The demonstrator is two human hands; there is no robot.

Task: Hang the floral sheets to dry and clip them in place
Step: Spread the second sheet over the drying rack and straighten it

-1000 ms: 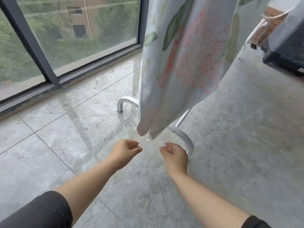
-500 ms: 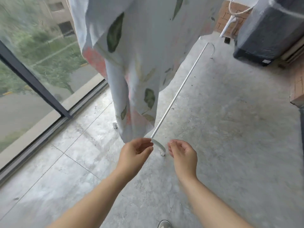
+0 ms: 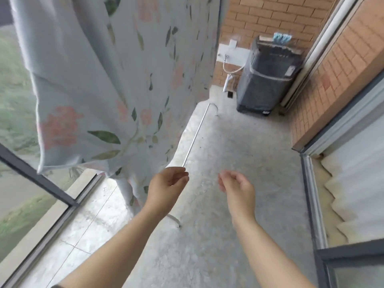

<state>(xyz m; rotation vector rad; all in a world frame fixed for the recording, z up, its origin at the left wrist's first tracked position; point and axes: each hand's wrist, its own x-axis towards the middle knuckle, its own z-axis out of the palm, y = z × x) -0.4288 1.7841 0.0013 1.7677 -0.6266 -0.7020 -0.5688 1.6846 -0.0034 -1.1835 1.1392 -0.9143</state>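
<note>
Thin matt cloth sheet (image 3: 108,84), seemingly smooth

A pale blue fabric sheet (image 3: 104,80), printed with pink flowers and green leaves, hangs in loose folds. Its lower edge dangles over the near end of the thin white floor bar (image 3: 195,136).

A single head-worn camera looks forward and down along the balcony floor (image 3: 228,163).

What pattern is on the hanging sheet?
Pink flowers and green leaves on pale blue sheet, head view.
</note>
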